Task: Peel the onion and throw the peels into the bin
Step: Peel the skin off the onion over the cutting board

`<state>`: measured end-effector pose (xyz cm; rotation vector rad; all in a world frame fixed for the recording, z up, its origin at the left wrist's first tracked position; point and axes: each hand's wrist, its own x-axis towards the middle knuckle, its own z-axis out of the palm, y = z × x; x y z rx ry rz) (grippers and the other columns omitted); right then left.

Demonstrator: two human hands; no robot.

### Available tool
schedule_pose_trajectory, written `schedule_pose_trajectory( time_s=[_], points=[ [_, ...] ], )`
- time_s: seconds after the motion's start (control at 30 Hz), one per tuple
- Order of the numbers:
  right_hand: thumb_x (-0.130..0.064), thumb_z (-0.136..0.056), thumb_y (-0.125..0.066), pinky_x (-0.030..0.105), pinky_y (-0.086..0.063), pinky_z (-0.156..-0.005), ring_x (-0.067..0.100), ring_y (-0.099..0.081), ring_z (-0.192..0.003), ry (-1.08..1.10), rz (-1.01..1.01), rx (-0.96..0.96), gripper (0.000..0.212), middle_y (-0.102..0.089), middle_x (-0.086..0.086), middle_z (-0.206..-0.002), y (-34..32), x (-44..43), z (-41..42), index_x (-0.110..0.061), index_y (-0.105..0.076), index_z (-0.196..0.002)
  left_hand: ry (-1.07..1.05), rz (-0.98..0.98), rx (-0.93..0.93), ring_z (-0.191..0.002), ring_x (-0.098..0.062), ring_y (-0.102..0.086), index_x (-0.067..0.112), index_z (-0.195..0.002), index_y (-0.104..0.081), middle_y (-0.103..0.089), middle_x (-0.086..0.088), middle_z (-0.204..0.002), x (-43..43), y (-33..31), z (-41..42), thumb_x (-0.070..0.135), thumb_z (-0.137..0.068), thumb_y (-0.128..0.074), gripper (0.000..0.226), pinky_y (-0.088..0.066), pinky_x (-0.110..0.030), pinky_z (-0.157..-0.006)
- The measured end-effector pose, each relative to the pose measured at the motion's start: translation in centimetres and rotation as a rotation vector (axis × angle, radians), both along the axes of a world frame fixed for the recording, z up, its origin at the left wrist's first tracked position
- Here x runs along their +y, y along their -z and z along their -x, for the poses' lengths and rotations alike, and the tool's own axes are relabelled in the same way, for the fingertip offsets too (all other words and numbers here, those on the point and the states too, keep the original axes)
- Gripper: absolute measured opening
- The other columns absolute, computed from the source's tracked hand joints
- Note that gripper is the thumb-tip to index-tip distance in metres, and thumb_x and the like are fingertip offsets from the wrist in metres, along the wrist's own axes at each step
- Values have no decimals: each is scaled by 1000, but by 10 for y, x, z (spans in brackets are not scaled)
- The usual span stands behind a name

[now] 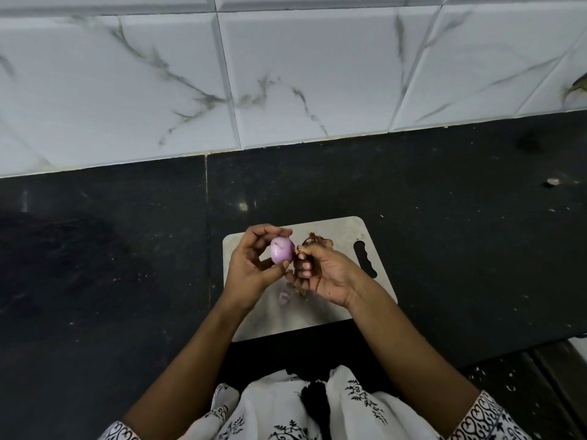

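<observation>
Left hand (254, 265) pinches the peeled purple onion (282, 249) between thumb and fingertips above the cutting board (333, 230). Right hand (324, 274) is closed on brown peels (313, 241). Judgement: gather every scrap, including the cut end (283, 297) on the board, before the bin trip. No bin visible.

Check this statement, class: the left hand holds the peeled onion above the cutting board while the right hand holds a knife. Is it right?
Not quite. In the head view the right hand holds brown peels, not a knife. The rest stands: the left hand holds the peeled onion above the cutting board.
</observation>
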<state>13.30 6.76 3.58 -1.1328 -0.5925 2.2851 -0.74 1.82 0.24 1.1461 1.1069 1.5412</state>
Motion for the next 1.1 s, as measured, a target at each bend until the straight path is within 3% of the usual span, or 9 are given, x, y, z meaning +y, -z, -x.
schedule_pose_trajectory(
  time_s=[0.27,0.4,0.57,0.67,0.73,0.8,0.9,1.03,1.1],
  points=[
    [-9,-94,-44,35,-59,-67,8,-39,-47,-69,10,44,23,-42,2,-52,-6,-3,-5,-4,-57,-76,12,27,-109,-105,-23,-62,30,-95,-67,-69,0,-108,4,4,-2,14,-66,-66,33,-54,-35,-83],
    [-10,-95,-46,33,-59,-64,8,-40,-48,-111,-127,-119,25,-45,0,-50,-6,-5,-1,-6,-56,-72,19,108,5,-92,-14,-62,19,-103,-64,-66,-3,-102,3,11,-3,22,-87,-53,19,-52,-25,-70],
    [-13,-94,-49,33,-49,-57,17,-54,-53,-215,-592,-535,28,-51,5,-61,0,-5,4,-15,-54,-67,-21,321,103,-59,-6,-53,11,-87,-58,-58,-4,-76,3,10,-15,22,-103,-28,35,-40,-17,-53],
    [-17,-93,-50,34,-48,-66,19,-60,-64,-428,-1041,-764,22,-58,2,-68,1,-3,-1,-21,-53,-72,132,691,-120,-40,-13,-39,9,-71,-52,-54,-8,-56,11,-1,-8,28,-95,-27,40,-24,-19,-37],
    [-18,-93,-51,30,-44,-64,10,-54,-64,-539,-1182,-741,17,-55,-4,-67,-2,-1,-7,-20,-53,-76,299,859,-300,-33,-11,-32,9,-63,-47,-48,-8,-50,12,-8,-2,28,-92,-27,40,-16,-13,-34],
    [-16,-93,-51,23,-41,-62,4,-50,-63,-570,-1152,-624,20,-52,-6,-67,-5,0,-9,-21,-53,-74,420,945,-354,-30,-9,-30,10,-58,-47,-44,-6,-47,13,-13,3,27,-89,-28,40,-11,-10,-34],
    [-9,-95,-47,13,-44,-59,-4,-54,-62,-522,-896,-417,25,-53,-4,-70,-8,-5,-9,-19,-56,-73,543,1008,-301,-28,-7,-31,9,-56,-52,-44,-7,-48,17,-16,9,29,-83,-33,38,-12,-10,-31],
    [-7,-95,-44,24,-53,-51,7,-52,-52,-255,-469,-162,24,-47,3,-66,-12,-6,-12,-10,-55,-74,629,1013,-389,-29,-6,-32,11,-58,-56,-46,-5,-49,14,-8,22,34,-80,-40,36,-17,-11,-28],
    [-12,-96,-46,26,-53,-50,9,-53,-51,-333,-505,-234,22,-49,2,-65,-12,4,-17,-10,-56,-76,583,999,-465,-30,-7,-34,11,-61,-54,-47,-5,-49,10,-4,22,35,-84,-41,36,-17,-12,-28]
  ],
)
